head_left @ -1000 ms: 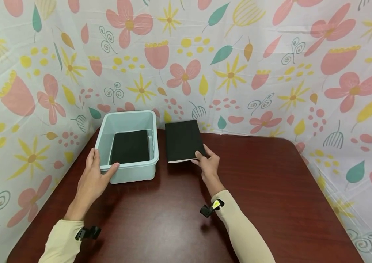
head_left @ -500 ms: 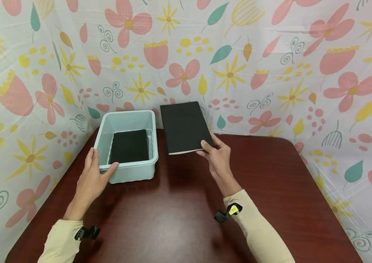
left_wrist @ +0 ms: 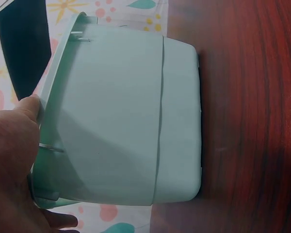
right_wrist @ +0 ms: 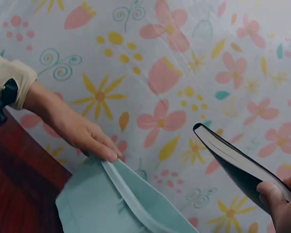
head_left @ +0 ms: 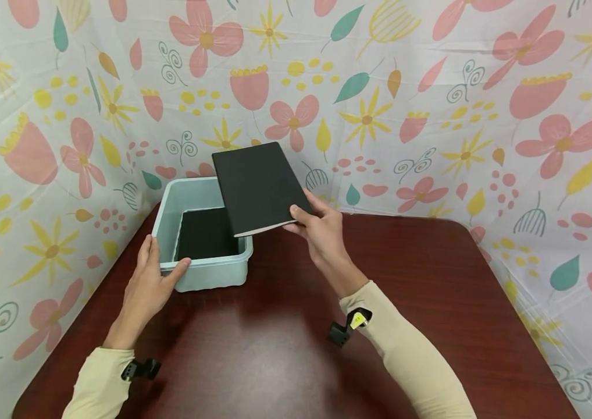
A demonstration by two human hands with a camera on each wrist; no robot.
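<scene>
My right hand (head_left: pixel 322 230) holds a black-covered notebook (head_left: pixel 259 186) by its near right corner, thumb on top of the cover and fingers beneath. Raised and tilted, the notebook overlaps the right side of a pale blue plastic bin (head_left: pixel 212 276) in the head view. Its white page edges show in the right wrist view, where the thumb (right_wrist: pixel 273 196) presses near the corner. At the bin's near left corner my left hand (head_left: pixel 146 291) grips the rim, thumb along the front and fingers on the left side. Inside the bin lies another black notebook (head_left: pixel 202 235), partly covered by the raised one.
The bin stands at the back left of a dark reddish-brown table (head_left: pixel 421 291). Behind and to both sides hangs a white cloth (head_left: pixel 369 75) with a floral print, close to the table's edges.
My right hand has lifted the notebook from beside the bin and then carried it left, over the bin's right side. My left hand has stayed at the bin's corner.
</scene>
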